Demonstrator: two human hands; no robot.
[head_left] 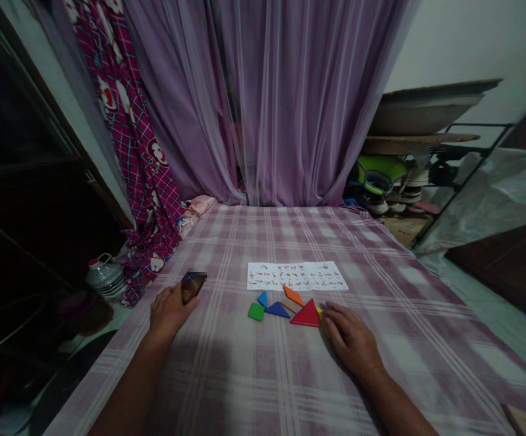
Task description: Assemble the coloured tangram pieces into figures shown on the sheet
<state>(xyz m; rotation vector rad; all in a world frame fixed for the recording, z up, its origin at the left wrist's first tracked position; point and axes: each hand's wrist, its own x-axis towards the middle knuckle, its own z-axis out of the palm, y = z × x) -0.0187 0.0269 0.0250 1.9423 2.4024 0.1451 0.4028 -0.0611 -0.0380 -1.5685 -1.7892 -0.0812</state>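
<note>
My left hand point(171, 310) is closed around a dark, shiny phone point(192, 287), held at the left of the cloth-covered surface; part of the phone is pixelated. My right hand point(352, 339) rests with fingers stretched out at a yellow tangram piece point(321, 315), which it mostly covers. Touching or close beside that piece is a large red triangle point(307, 314). Farther left lie a wooden-coloured piece point(290, 305), an orange parallelogram point(293, 295), a dark blue triangle point(278, 310), a small blue triangle point(263, 298) and a green square point(256, 312). Behind them lies a printed sheet point(281, 272) with small figures.
A plaid cloth point(254, 387) covers the surface. Purple curtains point(281, 109) hang at its far edge, a patterned red cloth point(149, 181) at the left. A water jug point(106, 278) stands low on the left. Shoes point(394, 203) fill a rack on the right.
</note>
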